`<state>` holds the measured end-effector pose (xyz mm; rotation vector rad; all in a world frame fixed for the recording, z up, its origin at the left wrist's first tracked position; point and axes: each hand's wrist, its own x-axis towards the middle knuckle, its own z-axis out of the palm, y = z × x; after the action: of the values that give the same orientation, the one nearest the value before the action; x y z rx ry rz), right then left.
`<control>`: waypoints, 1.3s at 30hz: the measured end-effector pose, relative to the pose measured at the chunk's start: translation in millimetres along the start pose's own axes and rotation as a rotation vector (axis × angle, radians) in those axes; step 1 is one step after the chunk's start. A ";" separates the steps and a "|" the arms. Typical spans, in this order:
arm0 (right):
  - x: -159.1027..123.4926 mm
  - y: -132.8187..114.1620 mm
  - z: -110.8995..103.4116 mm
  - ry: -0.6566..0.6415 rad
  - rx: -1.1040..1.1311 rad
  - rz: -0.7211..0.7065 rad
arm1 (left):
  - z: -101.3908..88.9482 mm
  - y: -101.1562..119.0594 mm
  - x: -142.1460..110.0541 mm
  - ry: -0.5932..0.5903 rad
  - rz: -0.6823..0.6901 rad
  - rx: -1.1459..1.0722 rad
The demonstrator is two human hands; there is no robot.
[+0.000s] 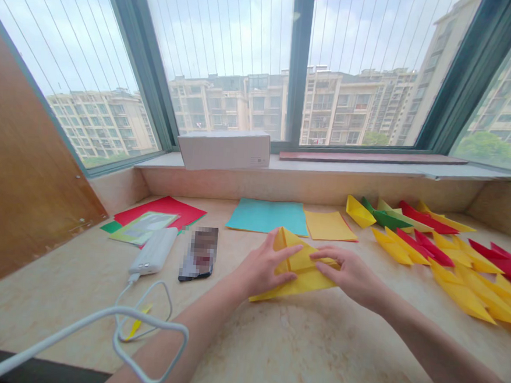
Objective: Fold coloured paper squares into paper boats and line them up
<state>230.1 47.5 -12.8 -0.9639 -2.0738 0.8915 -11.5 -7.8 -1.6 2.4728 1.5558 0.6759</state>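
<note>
A partly folded yellow paper (299,271) lies on the marble sill top (314,347) in front of me. My left hand (262,268) rests flat on its left half, fingers stretched out and thumb up along a raised flap. My right hand (349,272) presses on its right half with fingers extended toward the left hand. Neither hand lifts the paper; both hold it down against the surface.
Several folded paper boats (444,251) in yellow, red and green lie at the right. Flat teal (269,216), yellow (329,226) and red sheets (162,211) lie behind. A white power bank (154,251) with cable (141,329), a phone (198,253) and a white box (224,149) are at the left.
</note>
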 end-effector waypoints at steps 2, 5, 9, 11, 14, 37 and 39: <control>-4.2 -0.2 -4.8 -0.059 -0.130 -0.081 | 2.1 -2.9 0.1 -0.003 -0.015 -0.020; -10.3 -1.3 -11.5 -0.186 -0.242 -0.197 | 4.1 -6.0 0.3 0.011 -0.022 -0.054; -11.4 -3.0 -16.6 -0.234 -0.321 -0.277 | 5.7 -7.7 1.2 0.023 -0.035 -0.098; -9.5 -3.9 -17.7 -0.234 -0.335 -0.297 | 5.7 -7.7 1.6 0.018 -0.050 -0.105; -6.5 -5.2 -18.9 -0.233 -0.386 -0.298 | 4.2 -6.3 1.6 -0.007 -0.048 -0.103; 1.0 -8.6 -4.6 0.341 -0.020 -0.163 | -1.3 19.9 0.3 0.233 0.150 -0.284; 1.2 -7.9 -5.2 0.389 0.007 -0.135 | -1.3 21.8 -0.5 0.149 0.180 -0.313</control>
<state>230.7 46.2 -3.3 -0.9003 -1.7772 0.5869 5.6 -18.2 7.0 2.3852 1.1687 1.0642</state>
